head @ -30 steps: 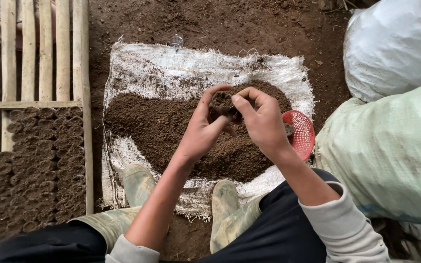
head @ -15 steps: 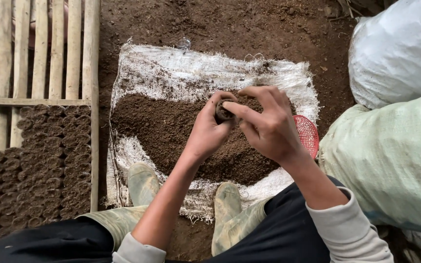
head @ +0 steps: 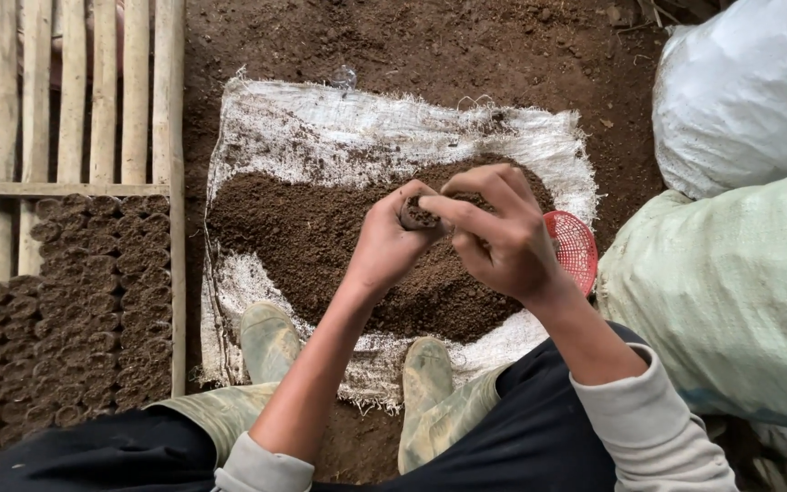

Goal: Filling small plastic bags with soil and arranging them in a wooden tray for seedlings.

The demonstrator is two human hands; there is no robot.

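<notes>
Soft, even daylight falls from above, with no hard shadows. The white sack in the upper right looks very bright. Everything is sharp, and the edges bend a little.

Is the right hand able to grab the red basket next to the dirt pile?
Probably yes. The right hand is just beside the red basket, with nothing between them. But its fingers are busy pressing soil into the small pot held by the left hand.

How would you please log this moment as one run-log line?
left hand: holds small soil-filled pot | right hand: fingers at pot top | below: soil pile on white sack
</notes>
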